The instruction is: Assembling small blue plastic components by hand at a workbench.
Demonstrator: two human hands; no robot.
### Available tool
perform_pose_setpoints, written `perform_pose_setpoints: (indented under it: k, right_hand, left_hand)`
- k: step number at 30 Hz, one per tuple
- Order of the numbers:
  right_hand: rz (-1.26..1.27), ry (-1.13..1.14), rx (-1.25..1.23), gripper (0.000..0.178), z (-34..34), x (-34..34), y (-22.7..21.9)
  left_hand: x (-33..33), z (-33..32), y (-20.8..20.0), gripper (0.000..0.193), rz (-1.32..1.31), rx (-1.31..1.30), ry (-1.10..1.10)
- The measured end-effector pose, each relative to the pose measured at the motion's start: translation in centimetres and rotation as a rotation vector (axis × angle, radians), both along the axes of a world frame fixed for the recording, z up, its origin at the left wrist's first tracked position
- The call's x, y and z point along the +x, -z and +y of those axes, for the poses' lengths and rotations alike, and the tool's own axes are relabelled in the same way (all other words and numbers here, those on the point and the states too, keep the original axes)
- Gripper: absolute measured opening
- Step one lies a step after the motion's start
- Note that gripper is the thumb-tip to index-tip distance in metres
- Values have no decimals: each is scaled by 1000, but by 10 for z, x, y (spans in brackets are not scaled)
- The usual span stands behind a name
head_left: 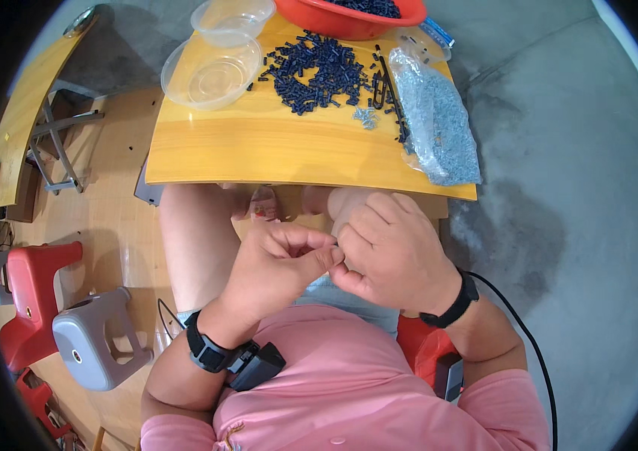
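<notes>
My left hand (277,259) and my right hand (398,240) meet above my lap, in front of the table's near edge. Thumb and fingertips of the left are pinched together, and the right hand's fingers are curled closed against them. Whatever tiny thing sits between the fingertips is too small and covered to make out. On the yellow wooden table (213,150) lies a loose heap of small dark blue tubular pieces (315,75). Nearer to me is a little pile of thin silvery bits (365,117).
A clear plastic bag (439,124) of small grey-blue pieces lies at the table's right, beside a slim black tool (390,90). Clear bowls (213,71) stand at the left, a red basin (349,24) at the far edge. Grey (97,338) and red stools (33,301) occupy the left floor.
</notes>
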State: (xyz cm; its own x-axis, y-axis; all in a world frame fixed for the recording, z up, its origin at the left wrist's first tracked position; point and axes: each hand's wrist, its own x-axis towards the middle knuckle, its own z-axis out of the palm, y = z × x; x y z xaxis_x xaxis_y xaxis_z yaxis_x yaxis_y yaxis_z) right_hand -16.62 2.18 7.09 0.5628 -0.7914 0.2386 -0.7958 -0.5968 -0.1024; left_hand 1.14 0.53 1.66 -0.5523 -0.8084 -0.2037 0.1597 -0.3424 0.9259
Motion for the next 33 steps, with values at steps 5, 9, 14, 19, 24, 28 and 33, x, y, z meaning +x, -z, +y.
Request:
perform_pose_setpoints:
  k: [5,9,14,19,24,28,33]
  right_hand:
    - [2,-129,-35,25,-2,-3,1]
    - [65,-167,-47,25,-1,-6,6]
    - [69,-237,-83,25,0,-7,13]
    - [55,-261,-57,24,3,-10,13]
    - [-3,-310,-50,24,10,-10,20]
    - [-26,-230,-63,22,14,-9,23]
    - [-2,-156,-51,21,-1,-10,19]
  left_hand:
    - [-2,9,-8,9,-53,-116,-22]
    - [-4,14,-7,10,-118,-15,4]
    - [-2,15,-10,10,-136,-8,37]
    - [-2,16,-9,10,-177,-38,77]
    - [-2,20,-6,11,-137,-60,81]
    - [-1,16,-4,10,-148,-84,104]
    - [-5,2,-2,11,-179,-1,10]
